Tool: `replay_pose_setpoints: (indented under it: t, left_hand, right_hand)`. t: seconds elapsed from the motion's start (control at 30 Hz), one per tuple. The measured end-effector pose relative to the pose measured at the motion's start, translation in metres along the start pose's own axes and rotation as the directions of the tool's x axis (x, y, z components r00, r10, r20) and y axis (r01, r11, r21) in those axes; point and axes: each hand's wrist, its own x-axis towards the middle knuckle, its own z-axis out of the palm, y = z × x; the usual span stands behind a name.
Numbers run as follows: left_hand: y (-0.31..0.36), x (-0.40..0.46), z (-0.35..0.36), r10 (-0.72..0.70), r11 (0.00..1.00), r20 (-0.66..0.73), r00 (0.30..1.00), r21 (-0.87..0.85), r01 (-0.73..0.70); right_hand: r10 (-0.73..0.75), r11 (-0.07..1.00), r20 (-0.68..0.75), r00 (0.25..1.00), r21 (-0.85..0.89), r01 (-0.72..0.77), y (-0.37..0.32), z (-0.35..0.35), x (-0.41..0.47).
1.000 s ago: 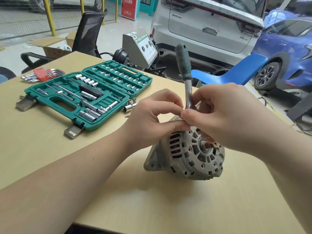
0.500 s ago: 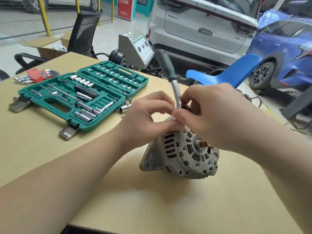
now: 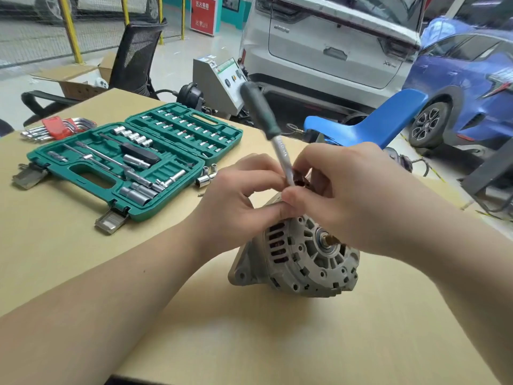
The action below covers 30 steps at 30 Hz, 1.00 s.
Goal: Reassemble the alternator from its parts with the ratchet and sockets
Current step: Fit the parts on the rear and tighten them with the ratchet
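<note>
The grey alternator (image 3: 305,259) lies on its side on the wooden table (image 3: 83,245), shaft end facing me. A ratchet (image 3: 262,115) with a dark green handle rises from the alternator's top and leans to the upper left. My right hand (image 3: 347,195) holds the ratchet's head, fingers curled around it. My left hand (image 3: 238,201) pinches at the same spot on top of the housing, thumb tip against my right thumb. What sits under the fingers is hidden.
An open green socket case (image 3: 133,159) lies at the left, with loose sockets (image 3: 206,177) beside it and a red hex key set (image 3: 55,127) behind. A blue chair (image 3: 374,120), a black office chair (image 3: 136,56) and parked cars stand beyond the table.
The ratchet handle has swung from nearly upright to leaning left. Both hands stay on top of the alternator.
</note>
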Motion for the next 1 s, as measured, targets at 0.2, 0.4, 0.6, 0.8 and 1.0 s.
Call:
replay_pose_setpoints:
  t: [0.2,0.4,0.6,0.8,1.0]
  left_hand:
    - [0.001,0.002,-0.005,-0.005,1.0,0.11,0.994,-0.001,0.006]
    - [-0.002,-0.004,0.004,-0.079,0.996,-0.032,0.996,-0.053,0.078]
    - [0.002,-0.001,-0.001,-0.115,0.99,0.042,0.992,-0.077,0.118]
    - [-0.002,-0.002,0.001,-0.06,0.998,0.011,0.998,-0.016,0.06]
    - [-0.005,-0.001,0.002,-0.027,0.999,0.037,0.999,-0.02,0.027]
  right_hand:
    - [-0.145,0.975,0.161,0.976,-0.143,0.169,-0.002,-0.013,-0.005]
    - [0.003,0.983,0.086,0.996,-0.182,0.013,-0.006,-0.002,0.0]
    - [-0.107,0.968,0.211,0.972,-0.199,0.15,-0.01,-0.015,0.0]
    - [0.012,0.957,0.16,0.987,-0.288,0.035,-0.014,-0.006,0.003]
    - [-0.029,0.972,0.238,0.971,-0.219,0.083,-0.01,-0.011,0.004]
